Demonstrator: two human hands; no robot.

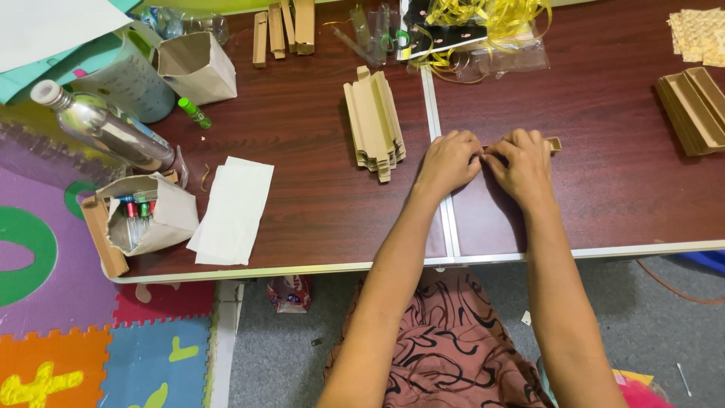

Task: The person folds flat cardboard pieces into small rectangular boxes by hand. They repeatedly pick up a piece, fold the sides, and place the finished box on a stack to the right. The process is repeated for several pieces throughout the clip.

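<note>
Both hands rest on a dark brown table near its middle seam. My left hand and my right hand are closed together on a small folded cardboard piece, most of it hidden under the fingers; only its right end shows. A stack of folded cardboard pieces lies just left of my left hand. Another stack of the same cardboard shapes sits at the table's right edge.
White paper sheets, paper bags with pens, a plastic bottle and a green glue stick crowd the left side. Cardboard strips, scissors and yellow ribbon lie along the back. Foam puzzle mats cover the floor.
</note>
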